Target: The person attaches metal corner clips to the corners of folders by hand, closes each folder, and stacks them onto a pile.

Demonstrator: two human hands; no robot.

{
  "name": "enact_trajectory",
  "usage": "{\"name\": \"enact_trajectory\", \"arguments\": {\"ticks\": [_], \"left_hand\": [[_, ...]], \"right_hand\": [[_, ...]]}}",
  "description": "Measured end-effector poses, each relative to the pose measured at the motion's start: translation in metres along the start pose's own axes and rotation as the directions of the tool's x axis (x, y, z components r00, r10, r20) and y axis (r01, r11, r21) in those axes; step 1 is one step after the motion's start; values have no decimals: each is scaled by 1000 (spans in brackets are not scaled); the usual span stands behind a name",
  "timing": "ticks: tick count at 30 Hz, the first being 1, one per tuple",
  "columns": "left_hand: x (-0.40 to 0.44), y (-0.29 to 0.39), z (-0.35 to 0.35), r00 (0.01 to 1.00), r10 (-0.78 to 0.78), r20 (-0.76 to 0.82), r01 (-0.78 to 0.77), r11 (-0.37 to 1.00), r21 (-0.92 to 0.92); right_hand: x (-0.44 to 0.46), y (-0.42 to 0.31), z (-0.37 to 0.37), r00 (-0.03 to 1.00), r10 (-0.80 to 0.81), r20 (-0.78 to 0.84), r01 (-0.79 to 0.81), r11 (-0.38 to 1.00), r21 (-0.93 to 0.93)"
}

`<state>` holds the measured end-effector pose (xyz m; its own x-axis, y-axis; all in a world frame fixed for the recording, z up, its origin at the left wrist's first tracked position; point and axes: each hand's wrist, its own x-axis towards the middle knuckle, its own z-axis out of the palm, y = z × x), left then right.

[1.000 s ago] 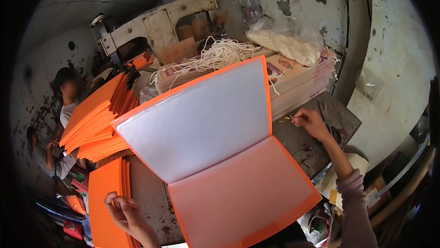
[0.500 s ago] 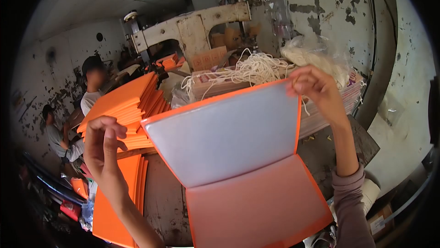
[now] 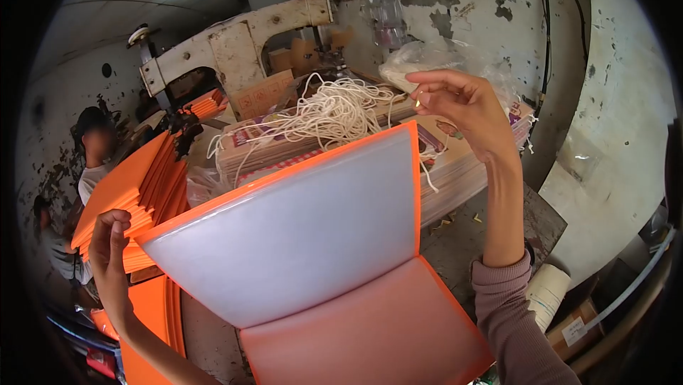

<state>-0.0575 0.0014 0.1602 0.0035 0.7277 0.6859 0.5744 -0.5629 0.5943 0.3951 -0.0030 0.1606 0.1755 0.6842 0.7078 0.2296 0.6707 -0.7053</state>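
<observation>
An orange folder (image 3: 299, 228) stands open before me, its upper cover raised and lined with a clear sheet, its lower half lying toward me. Above the cover's top right corner, my right hand (image 3: 459, 111) pinches a small gold-coloured piece between thumb and fingertips. My left hand (image 3: 112, 243) is raised left of the folder, beside the stacked orange folders (image 3: 131, 196), with its fingers curled; whether it holds anything is too small to tell. More orange folders (image 3: 153, 324) lie below that wrist.
White cords (image 3: 341, 111) lie tangled on bundled printed cardboard (image 3: 455, 172). A plastic bag (image 3: 427, 58) rests behind. Small yellow pieces (image 3: 477, 218) lie on the dark table (image 3: 462, 239). A large metal machine (image 3: 235, 54) stands behind; two people sit at far left.
My right hand has risen from the table to above the folder's corner with the small piece. My left hand has lifted and shifted left. The view has also shifted.
</observation>
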Motion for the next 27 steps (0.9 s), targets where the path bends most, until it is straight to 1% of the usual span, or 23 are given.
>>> {"name": "enact_trajectory", "arguments": {"ticks": [1, 2, 4, 6, 8, 9, 11, 15, 18, 21, 23, 27], "left_hand": [[1, -2, 3, 996, 6, 92, -3, 999, -32], [0, -1, 6, 995, 4, 101, -1, 1000, -31], [-2, 9, 15, 988, 4, 156, -6, 1000, 15], [-3, 7, 16, 985, -6, 172, 0, 999, 35], [-3, 8, 17, 984, -10, 180, 6, 1000, 24], [-3, 9, 16, 984, -9, 180, 5, 1000, 25], [-3, 8, 15, 985, -6, 170, 0, 999, 34], [-2, 6, 12, 982, -28, 188, 21, 999, 38], [-2, 5, 11, 981, -38, 188, 38, 999, 1], [-3, 6, 10, 973, -42, 225, 46, 999, -12], [-3, 6, 10, 967, -60, 246, 74, 996, -49], [-4, 6, 11, 969, -72, 237, 79, 997, -21]], "right_hand": [[-2, -6, -2, 997, 53, 50, -51, 997, -51], [-4, -10, -4, 989, 111, 97, -101, 990, -103], [-6, -13, -5, 984, 140, 108, -129, 986, -103], [-6, -13, -5, 979, 162, 122, -150, 984, -100], [-5, -12, -7, 975, 140, 172, -114, 982, -154], [-4, -11, -7, 975, 140, 171, -114, 982, -152], [-3, -7, -8, 961, 182, 207, -132, 963, -234], [-3, -5, -11, 957, 189, 221, -141, 967, -214], [-3, -4, -15, 955, 192, 227, -142, 965, -220], [-3, -4, -16, 953, 155, 260, -106, 976, -191], [-2, -4, -16, 944, 186, 273, -130, 969, -210], [-1, 0, -15, 933, 209, 291, -154, 967, -201]]}}
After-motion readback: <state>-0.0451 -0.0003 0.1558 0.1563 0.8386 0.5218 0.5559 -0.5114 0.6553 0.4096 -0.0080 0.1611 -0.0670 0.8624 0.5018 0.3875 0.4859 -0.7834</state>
